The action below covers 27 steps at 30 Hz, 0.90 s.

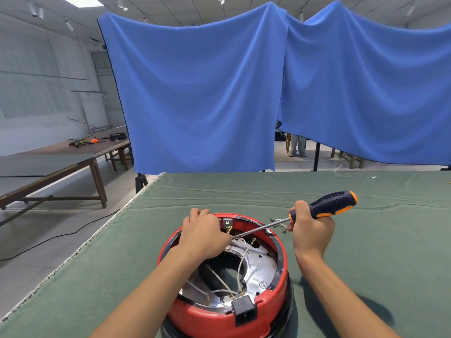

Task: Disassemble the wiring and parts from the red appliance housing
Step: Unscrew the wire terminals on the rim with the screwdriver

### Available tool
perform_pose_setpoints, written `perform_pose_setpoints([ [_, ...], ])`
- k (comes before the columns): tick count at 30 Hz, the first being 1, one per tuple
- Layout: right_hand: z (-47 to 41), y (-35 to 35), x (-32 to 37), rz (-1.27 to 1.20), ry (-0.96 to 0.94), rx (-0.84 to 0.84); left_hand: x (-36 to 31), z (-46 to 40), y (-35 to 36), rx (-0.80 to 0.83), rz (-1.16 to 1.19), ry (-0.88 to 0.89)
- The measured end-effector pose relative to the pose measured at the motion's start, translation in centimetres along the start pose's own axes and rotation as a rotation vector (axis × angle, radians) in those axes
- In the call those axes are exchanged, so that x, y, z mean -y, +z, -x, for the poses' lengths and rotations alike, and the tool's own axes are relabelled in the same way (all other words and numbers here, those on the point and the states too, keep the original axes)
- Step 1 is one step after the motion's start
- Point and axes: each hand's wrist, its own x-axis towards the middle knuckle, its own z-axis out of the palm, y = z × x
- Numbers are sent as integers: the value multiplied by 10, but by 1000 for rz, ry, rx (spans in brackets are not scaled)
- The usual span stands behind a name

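The round red appliance housing [210, 315] stands upside down on the green cloth, open side up. Inside lie a shiny metal plate [258, 264] and several white wires [241, 262] with ring terminals. A black power socket [244, 311] sits on the near rim. My left hand [203, 236] rests on the far left rim, fingers curled down inside near a small grey part. My right hand [311, 230] grips a black and orange screwdriver [332, 204]. Its shaft slants down left into the housing, and the tip is hidden behind my left hand.
The green-covered table [366, 240] stretches far and right; its left edge runs diagonally. Some loose wire pieces [278, 222] lie just behind the housing. Blue sheets [207, 93] hang behind the table. Wooden tables [61, 164] with tools stand at the left, a black cable on the floor.
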Motion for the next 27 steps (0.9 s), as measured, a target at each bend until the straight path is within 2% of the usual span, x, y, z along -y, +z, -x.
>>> perform_pose_setpoints([
  [4, 0, -1, -1, -8, 7, -1, -8, 15, -2, -286, -260, 46],
  [6, 0, -1, -1, -12, 14, -4, -14, 19, -5, -316, -284, 72],
  [14, 1, -2, -1, -17, 6, 16, -5, 11, -15, 33, 268, -83],
  [19, 0, -1, -4, -41, 12, 43, 5, 17, -28, 250, 453, -4],
  [24, -5, 2, -2, -64, 12, 68, 3, 16, -41, 178, 747, 71],
  [27, -6, 7, 9, -117, 23, 115, -1, 8, -39, 52, 966, 4],
])
